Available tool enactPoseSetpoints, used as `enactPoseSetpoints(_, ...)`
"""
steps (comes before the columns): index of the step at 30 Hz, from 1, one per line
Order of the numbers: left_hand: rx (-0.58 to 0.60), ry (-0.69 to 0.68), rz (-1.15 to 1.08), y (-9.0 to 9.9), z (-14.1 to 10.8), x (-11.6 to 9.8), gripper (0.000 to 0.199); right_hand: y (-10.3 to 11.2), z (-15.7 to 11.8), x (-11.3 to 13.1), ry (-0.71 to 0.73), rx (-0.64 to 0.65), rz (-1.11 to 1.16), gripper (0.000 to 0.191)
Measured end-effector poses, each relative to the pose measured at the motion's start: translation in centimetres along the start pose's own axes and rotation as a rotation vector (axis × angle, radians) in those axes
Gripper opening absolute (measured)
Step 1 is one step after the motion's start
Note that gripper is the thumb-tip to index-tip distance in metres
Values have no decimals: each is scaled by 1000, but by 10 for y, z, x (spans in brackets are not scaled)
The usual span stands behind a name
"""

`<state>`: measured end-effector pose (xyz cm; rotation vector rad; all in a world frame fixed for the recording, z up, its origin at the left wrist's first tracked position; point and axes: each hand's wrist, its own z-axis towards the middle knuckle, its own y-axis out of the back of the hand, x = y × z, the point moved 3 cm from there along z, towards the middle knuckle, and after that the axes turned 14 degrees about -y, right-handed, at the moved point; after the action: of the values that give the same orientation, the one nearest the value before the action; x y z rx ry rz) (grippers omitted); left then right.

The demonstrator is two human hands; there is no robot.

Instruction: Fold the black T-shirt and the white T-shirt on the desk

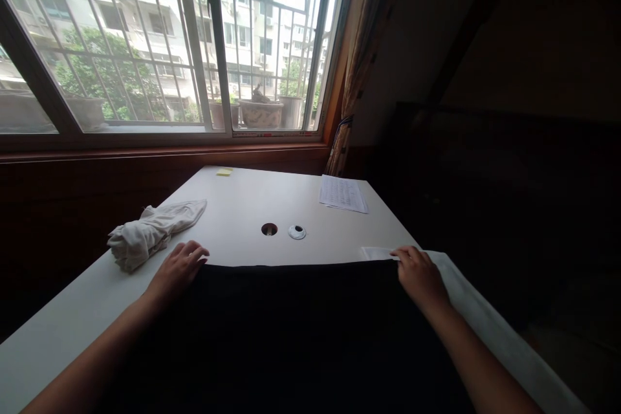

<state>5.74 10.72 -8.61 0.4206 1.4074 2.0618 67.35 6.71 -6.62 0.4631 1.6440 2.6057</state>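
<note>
A wide black cloth (301, 323) fills the lower middle of the head view, its far edge stretched nearly straight across the white table (242, 207). My left hand (178, 266) pinches the cloth at its far left corner, fingers closed. At the far right corner my right hand (421, 275) grips the same edge between thumb and fingers. The cloth's near part runs out of view, and it is too dark to show folds. A crumpled beige cloth (152, 233) lies just beyond my left hand. Close to my right fingers is a flat whitish piece (378, 253), partly covered.
Printed sheets (343, 194) lie at the table's far right, and a yellow sticky note (224, 172) at the far left. Mid-table are a round cable hole (269, 229) and its loose-looking cap (297, 232). A barred window (169, 45) and a tied curtain (356, 58) stand behind.
</note>
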Motion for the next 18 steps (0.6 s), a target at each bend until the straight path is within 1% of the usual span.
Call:
enactPoseSetpoints(2, -33, -69, -5, 6, 12, -26, 35, 3, -11, 33, 82, 6, 4, 39)
enactPoseSetpoints(4, -35, -171, -16, 5, 25, -63, 39, 0, -28, 75, 187, 68, 65, 42)
enactPoseSetpoints(7, 29, -341, -10, -11, 39, -124, 48, -13, -58, 136, 363, 225, 100, 48)
enactPoseSetpoints(9, 75, -404, -26, -27, 42, -152, 56, -25, -75, 162, 466, 361, 107, 56)
enactPoseSetpoints(10, 93, -412, -33, -35, 43, -159, 59, -30, -80, 168, 491, 424, 99, 59)
enactPoseSetpoints(11, 108, -408, -40, -42, 43, -162, 61, -35, -82, 169, 494, 478, 84, 63)
enactPoseSetpoints(13, 140, -373, -49, -51, 41, -157, 62, -42, -78, 157, 443, 546, 41, 67)
enactPoseSetpoints(15, 179, -326, -58, -54, 39, -144, 61, -45, -67, 131, 353, 562, -9, 69)
enactPoseSetpoints(18, 215, -241, -72, -52, 33, -117, 60, -43, -47, 84, 255, 523, -90, 70)
